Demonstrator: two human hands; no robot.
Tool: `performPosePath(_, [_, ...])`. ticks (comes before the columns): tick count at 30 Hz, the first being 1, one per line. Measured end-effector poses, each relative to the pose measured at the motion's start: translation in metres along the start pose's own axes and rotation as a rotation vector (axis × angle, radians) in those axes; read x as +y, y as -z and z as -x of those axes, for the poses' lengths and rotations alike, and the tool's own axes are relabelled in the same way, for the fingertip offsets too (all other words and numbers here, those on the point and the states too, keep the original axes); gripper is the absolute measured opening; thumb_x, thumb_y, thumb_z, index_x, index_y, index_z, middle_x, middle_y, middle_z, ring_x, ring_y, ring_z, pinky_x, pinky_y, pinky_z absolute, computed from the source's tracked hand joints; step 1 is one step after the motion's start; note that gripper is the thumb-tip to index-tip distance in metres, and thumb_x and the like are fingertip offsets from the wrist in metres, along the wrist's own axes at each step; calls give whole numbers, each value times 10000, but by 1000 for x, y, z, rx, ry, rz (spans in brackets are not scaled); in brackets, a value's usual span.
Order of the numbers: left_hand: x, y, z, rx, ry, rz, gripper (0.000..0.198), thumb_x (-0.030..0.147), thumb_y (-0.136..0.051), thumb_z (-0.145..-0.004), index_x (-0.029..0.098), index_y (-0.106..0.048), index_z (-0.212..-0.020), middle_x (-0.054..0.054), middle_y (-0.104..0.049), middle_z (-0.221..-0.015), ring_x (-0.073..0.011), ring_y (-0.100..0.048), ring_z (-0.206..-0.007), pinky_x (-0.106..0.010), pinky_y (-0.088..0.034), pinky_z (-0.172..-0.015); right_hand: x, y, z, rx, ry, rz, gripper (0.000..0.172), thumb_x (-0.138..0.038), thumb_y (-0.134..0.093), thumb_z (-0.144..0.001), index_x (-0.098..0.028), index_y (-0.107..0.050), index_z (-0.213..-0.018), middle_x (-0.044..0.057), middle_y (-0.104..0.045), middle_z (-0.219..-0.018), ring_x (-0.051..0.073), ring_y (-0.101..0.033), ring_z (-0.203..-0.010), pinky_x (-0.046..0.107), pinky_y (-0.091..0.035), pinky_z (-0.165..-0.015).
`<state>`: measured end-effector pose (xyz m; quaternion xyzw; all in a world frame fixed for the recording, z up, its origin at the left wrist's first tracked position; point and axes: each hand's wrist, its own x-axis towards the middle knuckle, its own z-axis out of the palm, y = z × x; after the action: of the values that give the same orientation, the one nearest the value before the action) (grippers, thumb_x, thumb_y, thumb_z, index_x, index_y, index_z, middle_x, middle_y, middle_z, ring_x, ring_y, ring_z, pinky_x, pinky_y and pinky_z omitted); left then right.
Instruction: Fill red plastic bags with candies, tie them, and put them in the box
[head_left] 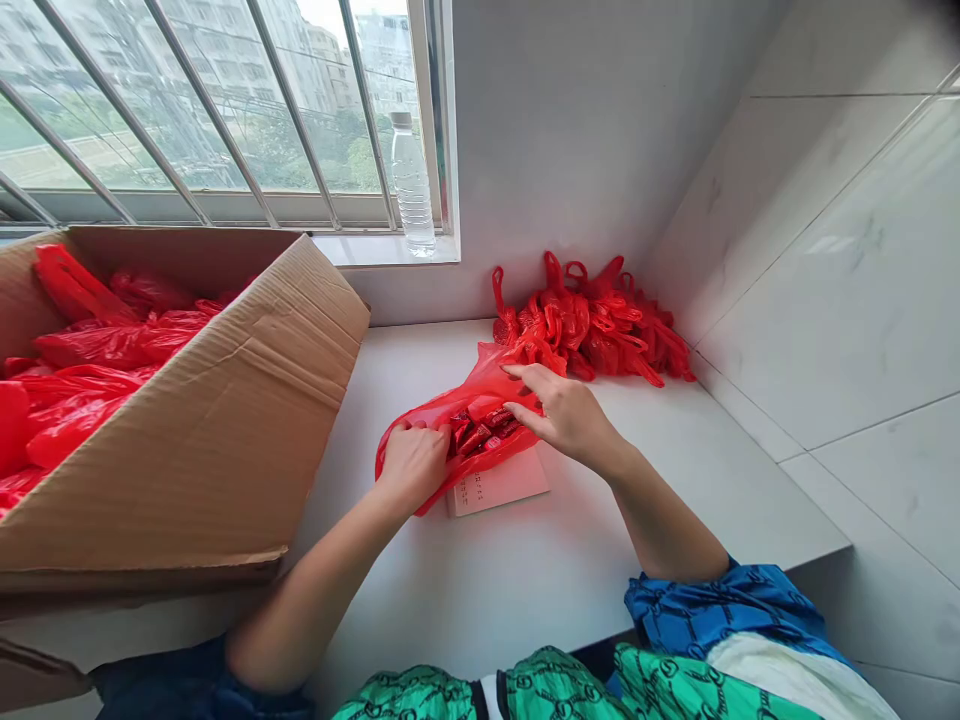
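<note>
A red plastic bag (pixel 457 405) lies open on the white counter (pixel 525 580), with small red wrapped packets (pixel 484 435) showing inside it. My left hand (pixel 411 462) is closed on the bag's near edge. My right hand (pixel 561 410) pinches the far edge with fingers bent, holding the mouth apart. Under the bag lies a white card or slip with print (pixel 499 485).
A pile of tied red bags (pixel 592 320) sits in the back corner against the tiled wall. A large cardboard box (pixel 210 420) full of red bags (pixel 82 370) stands at the left. A clear water bottle (pixel 412 185) stands on the window sill.
</note>
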<state>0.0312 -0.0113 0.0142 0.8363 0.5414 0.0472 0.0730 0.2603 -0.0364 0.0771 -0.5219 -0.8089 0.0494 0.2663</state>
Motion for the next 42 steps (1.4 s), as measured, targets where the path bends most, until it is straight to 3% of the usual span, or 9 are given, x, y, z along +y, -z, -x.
performPosePath(4, [0, 16, 0, 38, 49, -54, 367, 325, -361, -935, 190, -663, -775, -115, -680, -703, -296, -652, -748, -369, -397, -685, -1, 2, 3, -40, -20, 74, 420, -354, -544, -972, -209, -542, -1366, 89, -659, -1271, 237, -698, -918, 334, -528, -742])
performPosePath(9, [-2, 31, -3, 136, -20, 517, 369, 380, -363, -971, 263, -623, -1205, -38, -711, -1148, -223, -650, -1040, -308, -485, -799, -3, 5, 5, 10, -15, 84, 410, -388, -528, -981, -237, -549, -1362, 61, -681, -1248, 215, -702, -870, 312, -502, -687])
performPosePath(15, [-5, 29, -5, 152, -57, 609, 403, 428, -360, -980, 236, -634, -1204, -52, -712, -1133, -216, -660, -1021, -310, -497, -844, -4, 9, 6, 66, -26, 58, 370, -401, -504, -992, -248, -582, -1320, 51, -714, -1196, 194, -701, -819, 289, -482, -656])
performPosePath(20, [-2, 28, -1, 60, -6, 350, 498, 501, -303, -1000, 245, -504, -1376, -57, -732, -965, -240, -679, -859, -310, -472, -687, -4, 13, 7, 160, -33, 15, 298, -379, -514, -989, -245, -641, -1223, 26, -737, -1092, 156, -661, -714, 282, -479, -657])
performPosePath(23, [3, 33, 8, 150, 49, 74, 492, 475, -262, -1018, 243, -512, -1372, -74, -733, -1002, -260, -671, -876, -324, -439, -674, -4, 16, 7, 262, -50, -7, 270, -386, -496, -996, -237, -660, -1151, 32, -713, -1039, 143, -624, -672, 285, -486, -646])
performPosePath(30, [9, 67, 47, 371, 44, -254, 439, 505, -427, -960, 204, -654, -1184, -138, -671, -1149, -323, -620, -1012, -363, -453, -691, 4, 14, 1, 490, -71, -14, 593, -544, -557, -926, -239, -430, -1419, 146, -444, -1408, 292, -559, -1179, 386, -563, -818])
performPosePath(33, [0, 71, 66, 288, 179, -204, 636, 604, -458, -914, 195, -499, -1400, -154, -694, -1086, -333, -663, -906, -326, -427, -563, 13, 18, -1, 445, -80, -61, 702, -569, -579, -907, -251, -343, -1487, 146, -383, -1480, 308, -512, -1255, 417, -558, -874])
performPosePath(36, [-11, 60, 81, 115, 288, -127, 847, 652, -476, -884, 198, -236, -1558, -125, -734, -926, -347, -693, -809, -312, -414, -526, 19, 25, 1, 302, -106, -179, 578, -583, -601, -894, -273, -494, -1370, 101, -535, -1356, 275, -582, -1161, 406, -541, -905])
performPosePath(42, [-23, 36, 96, -25, 204, 87, 833, 447, -519, -907, 261, -66, -1581, -11, -728, -843, -260, -698, -747, -295, -461, -578, 23, 45, 7, 26, -128, -291, 361, -555, -620, -892, -242, -657, -1068, 62, -664, -1142, 240, -644, -1005, 382, -525, -876])
